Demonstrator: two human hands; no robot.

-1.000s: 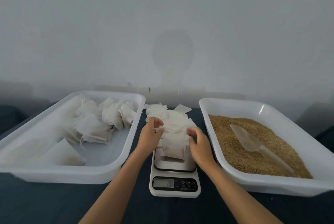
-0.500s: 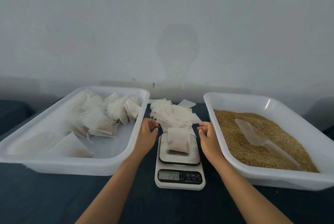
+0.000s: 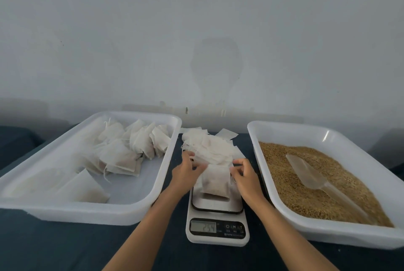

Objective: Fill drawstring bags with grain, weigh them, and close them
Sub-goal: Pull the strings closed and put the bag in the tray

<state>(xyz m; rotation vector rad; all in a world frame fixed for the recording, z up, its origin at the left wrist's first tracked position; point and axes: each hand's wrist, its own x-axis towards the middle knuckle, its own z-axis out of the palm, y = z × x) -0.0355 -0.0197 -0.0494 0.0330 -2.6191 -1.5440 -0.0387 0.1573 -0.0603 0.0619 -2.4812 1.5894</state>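
A filled white drawstring bag (image 3: 215, 181) lies on the platform of a small white digital scale (image 3: 217, 225), whose display reads 254. My left hand (image 3: 185, 172) pinches the bag's top left corner. My right hand (image 3: 246, 175) pinches its top right corner. Just behind the scale lies a loose pile of empty white bags (image 3: 207, 147). Brown grain (image 3: 317, 181) fills the white tray (image 3: 341, 238) on the right, and a clear plastic scoop (image 3: 310, 174) rests in it.
On the left stands a white tray (image 3: 87, 211) with several filled bags (image 3: 131, 146) heaped at its back and two flat ones near its front. Everything sits on a dark blue cloth (image 3: 65, 249) against a pale wall.
Both hands let go of the bag on the scale and drew apart, then came back in. They now pinch the bag's top corners. The reading has settled.
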